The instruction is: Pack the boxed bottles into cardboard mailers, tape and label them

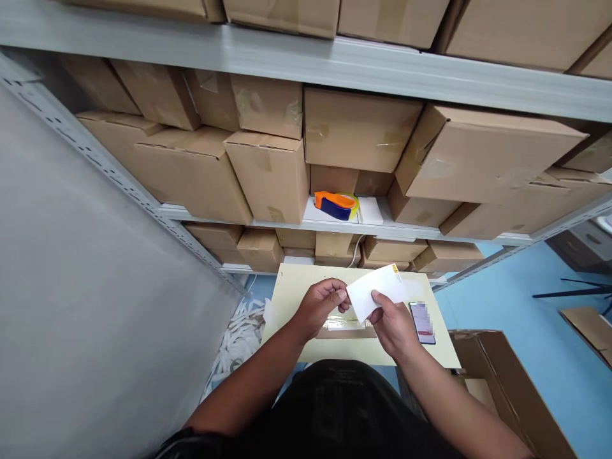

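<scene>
A white label (377,290) with a small yellow mark at its upper right corner is held above the table. My right hand (394,322) grips its lower right part, thumb on top. At the label's left edge, my left hand (325,306) is closed, with thumb and forefinger pinched at the corner. Under both hands lies a cardboard box (347,333) with shiny clear tape along its top, partly hidden by the hands and label. A phone (422,322) with its screen lit rests on the table to the right of my right hand.
The pale yellow table (296,280) stands against a metal shelf (268,54) packed with cardboard boxes (363,127). An orange and blue tape dispenser (336,205) sits on the middle shelf. White paper strips (241,335) heap on the floor at left. A large open carton (507,376) stands at right.
</scene>
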Demonstrator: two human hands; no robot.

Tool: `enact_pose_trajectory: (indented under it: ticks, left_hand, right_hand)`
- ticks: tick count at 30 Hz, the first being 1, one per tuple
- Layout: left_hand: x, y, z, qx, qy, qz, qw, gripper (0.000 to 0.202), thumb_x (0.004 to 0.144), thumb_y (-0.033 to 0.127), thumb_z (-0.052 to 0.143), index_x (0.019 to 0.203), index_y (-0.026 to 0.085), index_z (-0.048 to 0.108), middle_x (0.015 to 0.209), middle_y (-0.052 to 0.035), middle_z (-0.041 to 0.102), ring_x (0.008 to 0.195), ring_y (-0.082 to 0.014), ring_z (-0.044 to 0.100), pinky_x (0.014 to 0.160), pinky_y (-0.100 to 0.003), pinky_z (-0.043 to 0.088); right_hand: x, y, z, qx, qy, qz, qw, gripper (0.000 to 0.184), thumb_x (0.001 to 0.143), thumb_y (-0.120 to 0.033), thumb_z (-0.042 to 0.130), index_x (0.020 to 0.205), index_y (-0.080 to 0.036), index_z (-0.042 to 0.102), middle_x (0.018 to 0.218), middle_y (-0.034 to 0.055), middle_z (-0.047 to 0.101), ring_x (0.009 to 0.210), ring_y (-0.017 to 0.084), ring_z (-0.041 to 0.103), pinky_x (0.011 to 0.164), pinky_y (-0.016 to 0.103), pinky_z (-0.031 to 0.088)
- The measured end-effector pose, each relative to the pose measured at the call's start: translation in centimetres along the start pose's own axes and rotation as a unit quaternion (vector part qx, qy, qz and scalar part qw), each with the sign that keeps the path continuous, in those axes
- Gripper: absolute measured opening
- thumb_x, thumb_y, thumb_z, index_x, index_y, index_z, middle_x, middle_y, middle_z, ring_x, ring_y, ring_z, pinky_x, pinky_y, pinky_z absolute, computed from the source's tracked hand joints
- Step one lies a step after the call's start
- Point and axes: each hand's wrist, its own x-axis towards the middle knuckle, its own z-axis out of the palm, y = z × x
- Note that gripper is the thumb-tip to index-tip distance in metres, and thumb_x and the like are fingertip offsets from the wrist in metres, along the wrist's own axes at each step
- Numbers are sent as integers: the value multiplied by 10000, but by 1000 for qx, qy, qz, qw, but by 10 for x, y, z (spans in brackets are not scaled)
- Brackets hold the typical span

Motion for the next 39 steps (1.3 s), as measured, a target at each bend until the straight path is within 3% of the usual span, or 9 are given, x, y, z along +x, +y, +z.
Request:
enact_pose_trajectory:
  ticks: [11, 19, 26, 31, 39]
  left_hand:
    - [-3, -9, 19, -23, 54, -37, 998, 307, 769, 434, 808, 819, 155, 690, 681, -31, 672, 619, -139, 582, 666, -292, 465]
    - [4, -22, 39, -18, 64, -48, 997, 286, 785, 421, 787, 801, 165, 661, 658, -11, 647, 604, -125, 552, 647, -275, 445]
    - [5, -33, 50, -15, 35, -32, 999, 364, 819, 494, 793, 844, 162, 647, 664, -3, 627, 620, -123, 538, 660, -271, 437]
    - [4, -32, 54, 2, 44, -4, 999, 334, 852, 480, 755, 829, 168, 640, 678, 2, 612, 636, -124, 529, 666, -271, 437]
    - [0, -41, 54, 31, 75, -3, 997, 211, 846, 363, 674, 755, 185, 603, 696, -11, 629, 676, -151, 565, 709, -295, 468]
  right_hand:
    - [5, -9, -21, -33, -64, 14, 997, 406, 728, -399, 872, 1019, -168, 709, 858, 50, 749, 663, 191, 645, 542, 292, 468]
    - [14, -14, -44, -33, -55, 40, 997, 403, 715, -369, 879, 1019, -170, 705, 843, 36, 746, 675, 181, 652, 532, 271, 464]
    - [9, -14, -48, -25, -97, 104, 989, 365, 735, -374, 860, 979, -160, 696, 764, 41, 740, 601, 188, 665, 485, 270, 478]
    - [6, -9, -51, -19, -139, 171, 975, 359, 762, -376, 848, 994, -143, 704, 773, 66, 752, 573, 174, 655, 505, 269, 506]
    - [7, -4, -55, -36, -88, 134, 986, 480, 686, -333, 887, 1100, -167, 709, 884, 71, 783, 727, 238, 719, 541, 294, 520]
